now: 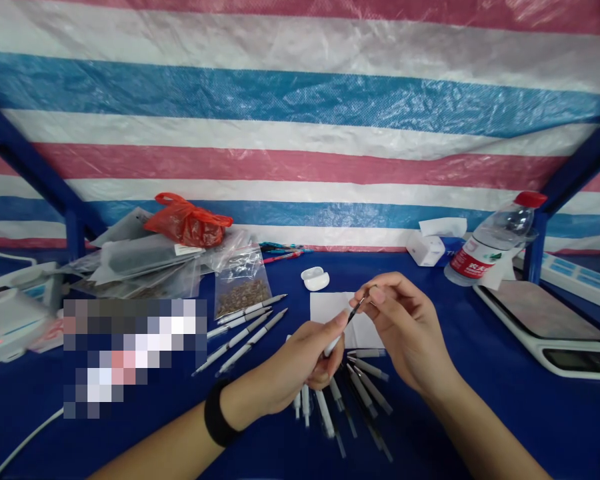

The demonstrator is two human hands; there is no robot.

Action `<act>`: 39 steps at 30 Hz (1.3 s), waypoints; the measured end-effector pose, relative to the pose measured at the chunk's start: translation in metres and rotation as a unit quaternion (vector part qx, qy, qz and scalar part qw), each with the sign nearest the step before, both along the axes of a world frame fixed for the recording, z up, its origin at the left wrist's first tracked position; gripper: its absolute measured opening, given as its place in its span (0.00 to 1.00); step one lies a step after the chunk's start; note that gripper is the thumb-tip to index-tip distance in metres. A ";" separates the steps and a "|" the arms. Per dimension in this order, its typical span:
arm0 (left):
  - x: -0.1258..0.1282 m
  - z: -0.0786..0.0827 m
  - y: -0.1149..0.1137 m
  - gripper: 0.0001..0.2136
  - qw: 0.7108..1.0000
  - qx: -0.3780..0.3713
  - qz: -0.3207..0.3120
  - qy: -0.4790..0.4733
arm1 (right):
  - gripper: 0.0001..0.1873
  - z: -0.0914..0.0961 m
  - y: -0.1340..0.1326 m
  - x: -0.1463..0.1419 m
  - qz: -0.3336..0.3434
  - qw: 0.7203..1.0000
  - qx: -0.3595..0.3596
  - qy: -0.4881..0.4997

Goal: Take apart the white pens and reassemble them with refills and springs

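My left hand [300,363], with a black band at the wrist, is closed around a pen [331,345]. The pen has a white barrel and a dark front end, and it points up to the right. My right hand [413,330] pinches thumb and forefinger together at the pen's tip; whatever small part sits between them is too small to name. Below my hands several loose pen parts [367,393] lie fanned out, white barrels and clear tubes with dark ends. A sheet of white paper [325,305] lies behind them. Several white pens [253,340] rest left of my left hand.
A bag of small brown pieces [243,290], clear plastic bags [145,260] and a red bag [190,223] are at back left. A white case [315,279] lies behind the paper. On the right are a water bottle [487,243], a tissue box [427,249] and a scale [545,313].
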State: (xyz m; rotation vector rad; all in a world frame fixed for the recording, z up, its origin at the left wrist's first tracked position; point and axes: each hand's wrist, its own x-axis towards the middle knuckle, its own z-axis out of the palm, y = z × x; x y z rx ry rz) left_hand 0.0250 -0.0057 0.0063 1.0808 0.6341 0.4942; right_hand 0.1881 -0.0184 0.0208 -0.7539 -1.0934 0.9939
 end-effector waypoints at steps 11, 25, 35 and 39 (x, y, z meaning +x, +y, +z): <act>-0.001 0.001 0.001 0.35 1.000 0.006 0.001 0.009 | 0.11 0.002 0.000 0.002 0.018 1.000 -0.005 -0.019; -0.006 0.000 0.010 0.35 0.985 0.139 0.058 0.083 | 0.12 -0.005 0.004 0.005 0.049 0.992 -0.048 -0.102; -0.011 0.005 0.010 0.35 0.965 0.226 0.053 0.121 | 0.08 -0.004 0.000 -0.002 0.047 0.994 -0.010 -0.097; -0.013 0.006 0.009 0.36 0.966 0.214 0.015 0.143 | 0.05 -0.004 -0.001 -0.002 0.049 0.991 0.018 -0.124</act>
